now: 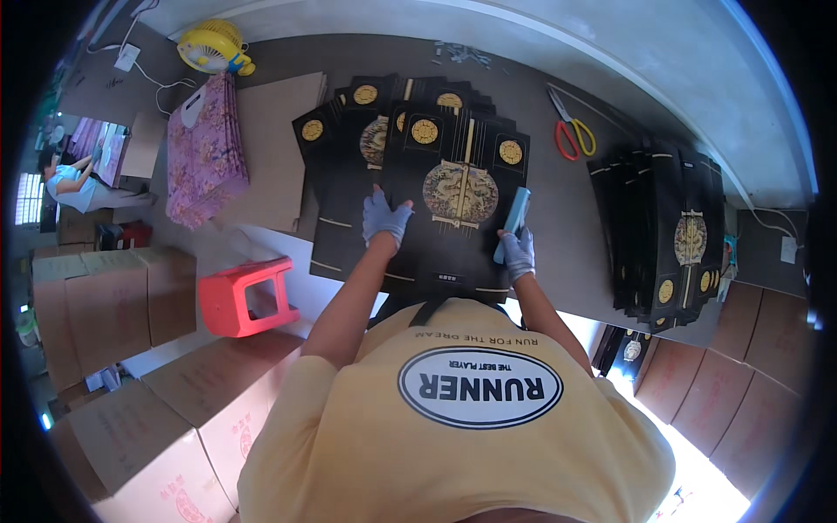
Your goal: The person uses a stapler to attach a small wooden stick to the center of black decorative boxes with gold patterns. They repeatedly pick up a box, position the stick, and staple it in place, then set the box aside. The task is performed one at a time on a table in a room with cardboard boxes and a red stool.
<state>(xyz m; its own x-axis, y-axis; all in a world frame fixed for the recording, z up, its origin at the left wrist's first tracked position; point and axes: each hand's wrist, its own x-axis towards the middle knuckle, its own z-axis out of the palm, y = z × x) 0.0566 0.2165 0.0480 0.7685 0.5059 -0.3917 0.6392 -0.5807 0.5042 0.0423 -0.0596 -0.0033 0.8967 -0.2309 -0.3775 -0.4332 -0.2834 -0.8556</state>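
On the table in front of me lies a spread pile of flat black bags (403,179) printed with gold medallions and a round dragon-like motif. My left hand (384,218), in a pale glove, rests on the left part of the front bag with its fingers spread. In my right hand (519,253), gloved too, is a light blue stapler (515,218), gripped near the front bag's right edge. The stapler points away from me, and its far end stands clear of my fingers.
Red-and-yellow-handled scissors (571,131) and small grey metal pieces (465,54) lie at the back. More black bags (663,235) are stacked right. Purple floral bags (207,157), cardboard (270,131) and a yellow fan (212,48) stand left. A red stool (248,298) and cartons (113,301) flank me.
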